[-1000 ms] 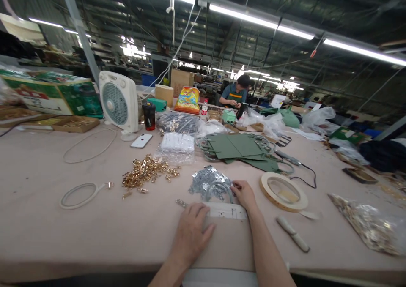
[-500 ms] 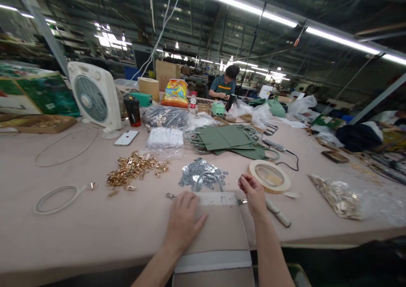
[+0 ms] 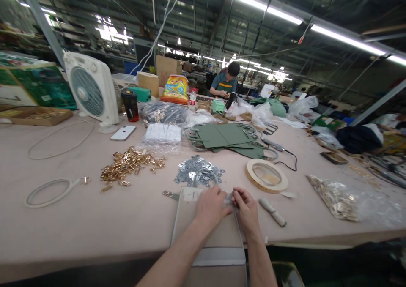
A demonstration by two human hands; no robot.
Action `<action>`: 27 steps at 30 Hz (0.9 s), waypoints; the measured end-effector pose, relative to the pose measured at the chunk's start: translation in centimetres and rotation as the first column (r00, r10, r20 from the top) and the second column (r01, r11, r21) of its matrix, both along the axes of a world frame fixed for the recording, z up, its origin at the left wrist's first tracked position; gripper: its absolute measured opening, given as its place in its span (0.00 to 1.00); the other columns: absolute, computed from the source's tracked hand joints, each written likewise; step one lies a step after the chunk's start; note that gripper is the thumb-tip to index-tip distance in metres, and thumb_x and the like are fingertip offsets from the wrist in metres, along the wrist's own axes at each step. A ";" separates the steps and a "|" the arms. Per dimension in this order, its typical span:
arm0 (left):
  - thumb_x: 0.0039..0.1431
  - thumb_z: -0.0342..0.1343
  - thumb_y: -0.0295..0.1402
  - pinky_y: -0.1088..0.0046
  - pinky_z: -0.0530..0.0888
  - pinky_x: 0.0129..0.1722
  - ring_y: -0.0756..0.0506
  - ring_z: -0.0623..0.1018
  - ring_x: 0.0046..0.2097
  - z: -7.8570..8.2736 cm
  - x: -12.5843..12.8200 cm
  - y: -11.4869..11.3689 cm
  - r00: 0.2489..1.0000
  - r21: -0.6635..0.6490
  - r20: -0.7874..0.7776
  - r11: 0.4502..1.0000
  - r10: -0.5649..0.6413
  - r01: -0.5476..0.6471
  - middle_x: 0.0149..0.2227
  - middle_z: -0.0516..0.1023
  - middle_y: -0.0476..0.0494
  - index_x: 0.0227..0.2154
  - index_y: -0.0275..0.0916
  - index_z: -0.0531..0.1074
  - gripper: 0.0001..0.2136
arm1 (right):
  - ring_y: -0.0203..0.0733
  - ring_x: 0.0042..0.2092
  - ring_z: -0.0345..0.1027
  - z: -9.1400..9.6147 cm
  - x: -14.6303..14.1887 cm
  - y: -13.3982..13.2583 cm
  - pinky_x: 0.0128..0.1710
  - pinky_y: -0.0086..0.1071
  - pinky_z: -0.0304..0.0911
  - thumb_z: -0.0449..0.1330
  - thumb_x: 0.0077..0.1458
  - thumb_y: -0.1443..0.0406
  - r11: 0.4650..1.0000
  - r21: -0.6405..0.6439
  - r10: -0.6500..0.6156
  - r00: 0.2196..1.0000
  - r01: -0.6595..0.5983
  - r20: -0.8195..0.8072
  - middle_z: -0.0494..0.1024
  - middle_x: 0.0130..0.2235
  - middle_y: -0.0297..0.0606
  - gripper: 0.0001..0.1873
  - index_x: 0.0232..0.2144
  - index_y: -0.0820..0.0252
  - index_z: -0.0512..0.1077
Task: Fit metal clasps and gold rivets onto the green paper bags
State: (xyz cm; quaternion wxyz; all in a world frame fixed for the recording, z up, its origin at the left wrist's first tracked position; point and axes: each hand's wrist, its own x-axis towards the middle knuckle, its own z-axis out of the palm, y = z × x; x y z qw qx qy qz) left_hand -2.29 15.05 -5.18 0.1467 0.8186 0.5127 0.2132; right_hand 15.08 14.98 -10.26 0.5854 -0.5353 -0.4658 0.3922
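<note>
Left hand [image 3: 211,204]: palm down, fingers bent, pressing on the white strip [image 3: 192,194] along the far edge of the beige panel [image 3: 203,230]; nothing is seen clasped in it. Half a second ago it lay flat on the panel's left part; now it sits towards the upper right corner, just beside the other hand.

Right hand [image 3: 246,209]: thumb and forefinger pinched narrow at the panel's upper right corner. Whether they grip the edge or a small fitting cannot be told. Half a second ago it was raised nearer the tape roll [image 3: 266,176]; now it is down on the corner.

Beige panel: flat on the table [image 3: 79,232], its near end overhanging the table's front edge, under both hands.

Near surroundings:
- silver fittings [image 3: 190,170], a loose heap just beyond the panel
- tape roll, lying flat, right of the heap
- white-handled tool [image 3: 272,212], right of the right hand, apart from it
- gold fittings [image 3: 127,165], a scattered heap to the left

Further out:
- clear bag [image 3: 339,196] of gold pieces, far right
- green panels [image 3: 223,137], stacked
- phone [image 3: 123,132] and fan [image 3: 90,88], back left
- person [image 3: 226,84], seated at the far end
</note>
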 end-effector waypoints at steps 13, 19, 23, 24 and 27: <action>0.67 0.59 0.40 0.62 0.66 0.42 0.42 0.76 0.46 -0.3 0.4 -0.1 0.999 0.071 0.048 0.997 -0.002 -0.001 0.43 0.78 0.47 0.39 0.45 0.78 0.07 | 0.42 0.31 0.68 -0.3 -0.4 -0.6 0.33 0.35 0.67 0.65 0.58 0.49 0.999 0.012 -0.039 0.996 0.039 0.079 0.75 0.29 0.35 0.20 0.43 0.57 0.77; 0.69 0.55 0.36 0.62 0.66 0.41 0.42 0.76 0.45 -0.2 0.8 0.0 1.000 0.051 0.029 0.999 0.007 -0.009 0.42 0.78 0.45 0.35 0.43 0.78 0.08 | 0.42 0.32 0.67 -0.2 -0.5 -0.6 0.35 0.35 0.67 0.65 0.59 0.50 0.999 0.023 -0.023 0.998 0.022 0.053 0.74 0.29 0.33 0.17 0.41 0.56 0.75; 0.69 0.55 0.36 0.62 0.66 0.42 0.42 0.76 0.45 -0.4 0.9 0.0 0.999 0.062 0.034 0.998 0.012 -0.014 0.42 0.78 0.45 0.35 0.43 0.78 0.08 | 0.42 0.32 0.67 -0.1 -0.5 -0.6 0.35 0.35 0.66 0.64 0.60 0.50 1.000 0.020 -0.004 0.999 0.003 0.050 0.73 0.29 0.33 0.17 0.42 0.56 0.75; 0.69 0.56 0.37 0.62 0.66 0.42 0.42 0.76 0.45 -0.5 0.8 0.0 0.999 0.070 0.037 0.997 0.014 -0.016 0.42 0.78 0.45 0.36 0.43 0.78 0.07 | 0.42 0.32 0.67 -0.1 -0.5 -0.6 0.35 0.34 0.66 0.64 0.60 0.50 1.000 0.017 -0.003 0.999 0.002 0.054 0.73 0.29 0.33 0.17 0.42 0.56 0.75; 0.65 0.62 0.41 0.62 0.68 0.44 0.41 0.75 0.46 -0.8 0.6 -0.1 0.999 0.077 0.048 0.997 0.019 -0.023 0.43 0.77 0.46 0.41 0.44 0.77 0.08 | 0.40 0.29 0.64 -0.1 -0.2 -0.7 0.31 0.32 0.63 0.65 0.59 0.50 1.000 0.011 -0.012 0.997 0.011 0.073 0.71 0.26 0.31 0.18 0.42 0.57 0.77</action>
